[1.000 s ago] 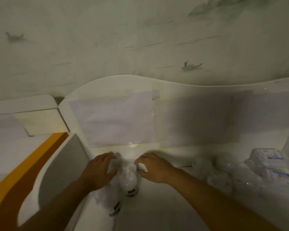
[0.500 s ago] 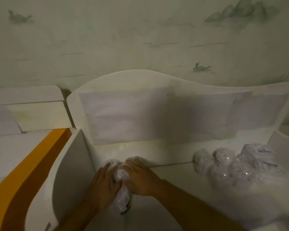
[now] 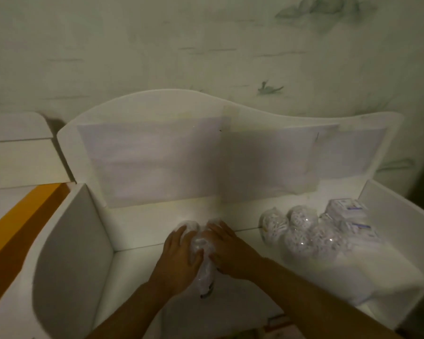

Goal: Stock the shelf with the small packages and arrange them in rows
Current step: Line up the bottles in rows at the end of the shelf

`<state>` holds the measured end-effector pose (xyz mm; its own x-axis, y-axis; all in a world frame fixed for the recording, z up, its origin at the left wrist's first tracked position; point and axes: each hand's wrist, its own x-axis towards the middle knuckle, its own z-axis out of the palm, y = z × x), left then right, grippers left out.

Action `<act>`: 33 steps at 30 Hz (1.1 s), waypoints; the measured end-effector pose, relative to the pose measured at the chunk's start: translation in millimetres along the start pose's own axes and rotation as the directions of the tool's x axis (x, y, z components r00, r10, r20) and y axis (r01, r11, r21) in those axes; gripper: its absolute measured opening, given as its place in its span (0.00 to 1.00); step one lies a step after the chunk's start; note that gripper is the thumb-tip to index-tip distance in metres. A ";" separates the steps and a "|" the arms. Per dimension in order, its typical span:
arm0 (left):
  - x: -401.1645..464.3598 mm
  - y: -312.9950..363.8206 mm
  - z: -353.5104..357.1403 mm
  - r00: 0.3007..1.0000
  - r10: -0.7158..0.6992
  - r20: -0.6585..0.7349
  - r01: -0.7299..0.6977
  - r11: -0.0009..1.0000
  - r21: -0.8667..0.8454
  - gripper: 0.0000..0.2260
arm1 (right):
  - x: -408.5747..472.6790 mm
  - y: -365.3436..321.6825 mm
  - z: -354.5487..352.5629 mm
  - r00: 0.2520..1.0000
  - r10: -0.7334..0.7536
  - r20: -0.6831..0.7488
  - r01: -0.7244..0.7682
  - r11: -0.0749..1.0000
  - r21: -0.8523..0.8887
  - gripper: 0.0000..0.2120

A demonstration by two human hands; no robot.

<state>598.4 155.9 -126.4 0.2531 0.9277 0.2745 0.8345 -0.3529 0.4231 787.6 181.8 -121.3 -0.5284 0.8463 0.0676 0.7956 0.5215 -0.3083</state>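
Head: packages point(image 3: 301, 234) on shelf point(image 3: 137, 277)

Left hand point(image 3: 179, 260) and right hand point(image 3: 227, 250) side by side, fingers curled.

A single wide-angle view came from the person's head, looking forward and steeply down into the white shelf point(image 3: 142, 226). It sat close: both forearms entered from the bottom edge, and the patterned wall point(image 3: 157, 45) behind filled the upper third.
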 end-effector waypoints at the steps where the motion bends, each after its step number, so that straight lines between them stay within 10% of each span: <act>1: 4.4 8.1 6.5 1.000 0.023 -0.007 -0.023 1.000 0.002 0.38 | -4.9 8.9 -2.0 1.000 0.021 -0.015 -0.021 1.000 -0.023 0.30; 12: 46.4 84.3 55.0 0.997 0.059 0.051 -0.060 0.998 0.025 0.24 | -43.1 94.9 -19.9 0.984 0.177 0.009 -0.174 0.977 -0.123 0.35; 21: 56.0 78.1 34.2 0.996 0.012 0.092 -0.013 1.000 0.014 0.41 | -43.6 96.7 -46.7 0.986 0.167 0.010 -0.164 0.977 -0.135 0.34; 26: 63.6 65.1 14.7 0.988 0.093 0.127 -0.093 0.996 -0.011 0.26 | -45.1 79.5 -74.4 0.992 0.126 0.005 -0.125 0.987 -0.100 0.27; 33: 77.9 68.0 0.3 0.933 0.067 0.353 -0.176 0.941 0.288 0.23 | -37.9 71.7 -76.1 0.983 0.135 0.123 -0.111 0.977 -0.185 0.29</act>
<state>675.0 204.2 -76.5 0.4647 0.8852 -0.0200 0.8818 -0.4607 0.1012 887.2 195.5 -73.7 -0.4489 0.8889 -0.0917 0.8901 0.4357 -0.1334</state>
